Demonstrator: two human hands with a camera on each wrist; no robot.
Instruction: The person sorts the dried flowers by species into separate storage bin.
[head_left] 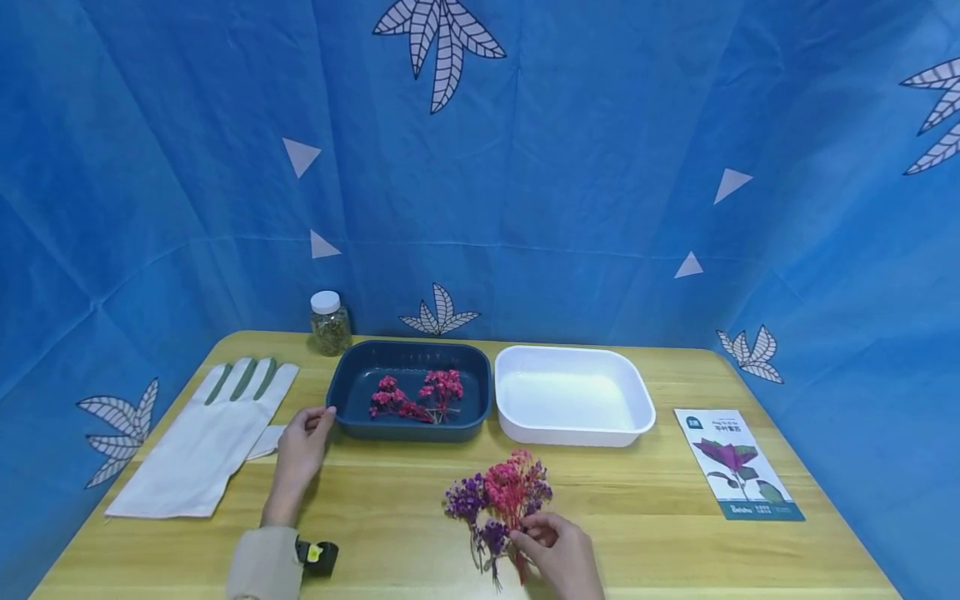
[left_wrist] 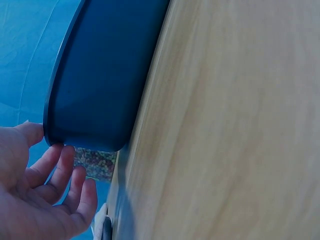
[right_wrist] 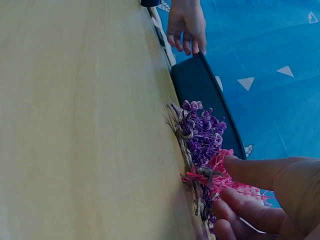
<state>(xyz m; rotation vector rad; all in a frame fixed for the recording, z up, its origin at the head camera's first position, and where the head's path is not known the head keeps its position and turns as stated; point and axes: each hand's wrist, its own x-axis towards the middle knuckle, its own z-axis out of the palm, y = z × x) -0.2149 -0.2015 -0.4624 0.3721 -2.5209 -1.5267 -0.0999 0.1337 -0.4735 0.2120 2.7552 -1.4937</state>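
Observation:
In the head view my left hand (head_left: 298, 454) is at the left front corner of a dark blue basin (head_left: 412, 431). The left wrist view shows its thumb and fingers pinching the basin's rim (left_wrist: 48, 107). Sprigs of dried pink flowers (head_left: 442, 384) lie inside. Nearer the front of the table, my right hand (head_left: 561, 552) pinches the stems of a brighter pink dried flower sprig (head_left: 512, 483). Around that sprig lie purple dried flowers (head_left: 467, 497), seen close up as a purple cluster (right_wrist: 202, 132) in the right wrist view.
Right of the basin stands a white basin (head_left: 573, 400). A lidded jar (head_left: 331, 327) is at the back left. White gloves (head_left: 191, 454) with green stripes lie on the left side. On the right lies a printed packet (head_left: 738, 467) with a plant picture. A blue curtain (head_left: 570, 183) hangs behind the table.

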